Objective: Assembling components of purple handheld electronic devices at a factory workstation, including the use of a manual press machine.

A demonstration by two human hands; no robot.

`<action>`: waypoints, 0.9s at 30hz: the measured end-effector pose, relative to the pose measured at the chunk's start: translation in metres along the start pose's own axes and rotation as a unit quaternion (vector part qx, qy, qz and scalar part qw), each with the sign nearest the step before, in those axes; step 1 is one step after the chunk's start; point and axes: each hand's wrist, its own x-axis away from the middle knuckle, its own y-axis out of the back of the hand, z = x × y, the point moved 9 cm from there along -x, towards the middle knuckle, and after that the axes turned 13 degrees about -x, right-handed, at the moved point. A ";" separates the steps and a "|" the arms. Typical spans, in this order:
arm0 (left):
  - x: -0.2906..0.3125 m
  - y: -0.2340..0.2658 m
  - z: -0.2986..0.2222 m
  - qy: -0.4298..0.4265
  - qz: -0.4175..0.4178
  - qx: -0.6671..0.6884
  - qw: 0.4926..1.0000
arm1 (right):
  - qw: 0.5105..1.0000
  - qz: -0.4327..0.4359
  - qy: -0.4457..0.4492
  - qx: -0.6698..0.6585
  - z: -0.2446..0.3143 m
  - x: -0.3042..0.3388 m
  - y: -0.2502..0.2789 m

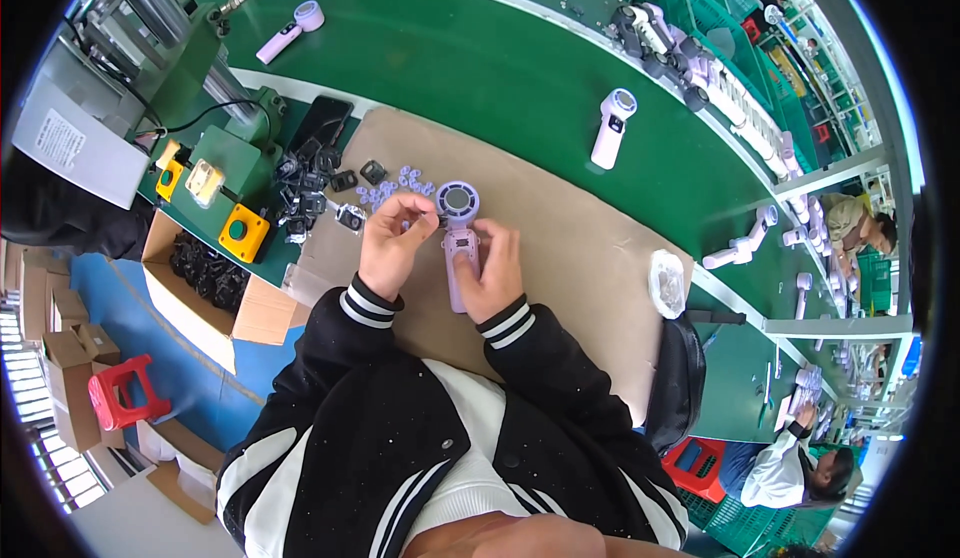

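Note:
A lilac handheld fan (458, 200) lies upright in front of me on brown paper, its round head away from me. My right hand (490, 276) is closed around the fan's handle, thumb across its front. Just left of the fan's neck, my left hand (395, 250) is in a pinch; whatever its fingertips hold is too small to make out. Several small lilac pieces (384, 190) lie scattered beyond the left hand. Next to them is a heap of small black parts (303, 180), with one black square part (373, 171) set apart.
A green press (225, 158) with a yellow button box (243, 233) stands at left, above a carton (190, 313) of black parts. More lilac fans (613, 130) lie on the green belt (480, 68). A clear plastic bag (666, 283) and black bag (676, 383) are at right, where other people work.

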 end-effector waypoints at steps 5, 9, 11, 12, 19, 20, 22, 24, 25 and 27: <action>0.013 -0.023 -0.005 0.030 0.047 0.068 0.996 | 0.981 0.003 -0.047 -0.187 -0.007 -0.008 0.018; 0.013 -0.034 0.003 0.036 0.071 0.065 0.995 | 0.976 0.073 -0.072 -0.190 -0.013 -0.007 0.010; 0.014 -0.036 0.005 0.038 0.079 0.065 0.994 | 0.974 0.097 -0.080 -0.191 -0.017 -0.005 0.007; 0.014 -0.032 -0.003 -0.003 0.061 -0.035 0.998 | 0.975 0.103 -0.090 -0.178 -0.022 -0.004 0.007; 0.025 -0.027 -0.025 -0.137 0.018 -0.518 0.844 | 0.985 0.101 -0.140 -0.022 -0.029 0.003 0.012; 0.024 -0.026 -0.023 -0.142 0.018 -0.578 0.803 | 0.986 0.091 -0.141 0.016 -0.027 0.001 0.014; 0.027 -0.028 -0.008 -0.144 0.026 -0.621 0.770 | 0.982 0.113 -0.134 0.075 -0.022 0.002 0.011; 0.026 -0.033 -0.010 -0.148 0.044 -0.615 0.773 | 0.981 0.143 -0.125 0.047 -0.024 0.004 0.009; 0.026 -0.038 -0.009 -0.148 0.074 -0.601 0.782 | 0.976 0.172 -0.127 0.029 -0.025 0.005 0.005; 0.029 -0.038 -0.009 -0.144 0.060 -0.559 0.814 | 0.977 0.173 -0.127 -0.014 -0.023 0.006 0.004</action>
